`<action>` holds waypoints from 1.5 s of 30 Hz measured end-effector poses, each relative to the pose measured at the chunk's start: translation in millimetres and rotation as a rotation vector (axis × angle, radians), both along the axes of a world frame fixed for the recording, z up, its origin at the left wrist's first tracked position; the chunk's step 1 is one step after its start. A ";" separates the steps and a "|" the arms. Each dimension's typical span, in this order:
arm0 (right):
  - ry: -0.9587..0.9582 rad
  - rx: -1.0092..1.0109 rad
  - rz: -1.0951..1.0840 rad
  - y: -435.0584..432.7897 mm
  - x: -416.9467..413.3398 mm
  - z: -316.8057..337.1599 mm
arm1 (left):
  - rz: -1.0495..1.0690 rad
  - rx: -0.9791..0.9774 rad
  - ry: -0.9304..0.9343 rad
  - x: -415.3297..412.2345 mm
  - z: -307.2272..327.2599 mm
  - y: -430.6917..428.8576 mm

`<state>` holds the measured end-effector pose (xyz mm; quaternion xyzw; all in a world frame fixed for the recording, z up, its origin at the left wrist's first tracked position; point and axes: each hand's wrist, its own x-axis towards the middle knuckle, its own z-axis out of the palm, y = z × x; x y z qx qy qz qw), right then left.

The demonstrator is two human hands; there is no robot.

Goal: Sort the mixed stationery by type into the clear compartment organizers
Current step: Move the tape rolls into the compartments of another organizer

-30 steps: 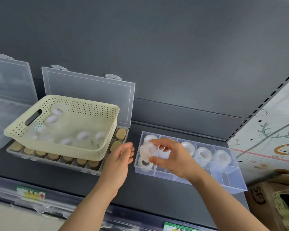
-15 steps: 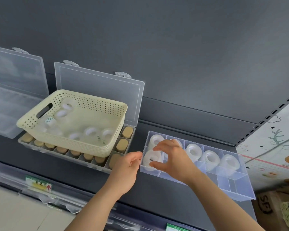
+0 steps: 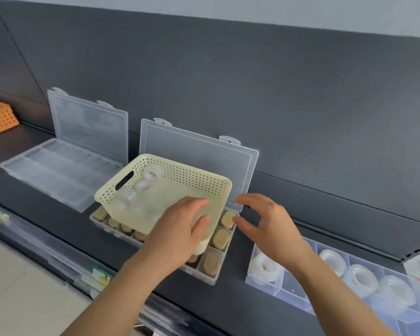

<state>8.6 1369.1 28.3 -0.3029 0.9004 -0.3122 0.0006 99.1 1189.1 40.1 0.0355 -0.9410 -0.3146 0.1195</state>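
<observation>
Emptied of its tape roll, the right hand (image 3: 269,221) has left the clear tape organizer (image 3: 249,280) and hovers beside the cream perforated basket (image 3: 180,175), fingers spread, holding nothing. The left hand (image 3: 177,231) now grips the basket's near corner, fingers curled over the rim. Sorted tape rolls (image 3: 359,275) fill the organizer's compartments; loose rolls (image 3: 147,180) lie in the basket, which sits on an open organizer (image 3: 214,280) of tan blocks (image 3: 212,263).

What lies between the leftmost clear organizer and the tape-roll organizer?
Head view: a third organizer of tan erasers, a cream basket on it, the left hand over its corner, the right hand open.
</observation>
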 end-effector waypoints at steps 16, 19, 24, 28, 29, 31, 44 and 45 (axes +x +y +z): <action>-0.306 0.352 0.055 -129.6 -26.7 -21.7 | -0.039 -0.371 -0.484 -98.3 -35.1 -179.9; -0.323 0.405 0.052 -131.6 -25.6 -20.5 | -0.074 -0.379 -0.501 -105.4 -42.8 -182.8; -0.309 0.447 0.026 -134.4 -22.5 -18.4 | -0.144 -0.257 -0.476 -103.8 -45.5 -186.4; -0.315 0.427 0.002 -135.7 -21.5 -17.0 | -0.168 -0.093 -0.427 -96.2 -38.2 -189.6; -0.313 0.408 -0.008 -135.4 -21.0 -16.0 | -0.171 -0.035 -0.404 -92.9 -34.7 -190.2; -0.303 0.331 -0.046 -133.0 -19.3 -11.7 | -0.173 0.113 -0.347 -86.4 -27.6 -191.2; -0.258 -0.339 -0.554 0.3 44.5 13.1 | -0.427 0.600 -0.230 -58.4 3.8 -53.8; -0.253 -0.360 -0.607 17.7 50.1 9.9 | -0.446 0.591 -0.230 -55.1 2.1 -35.9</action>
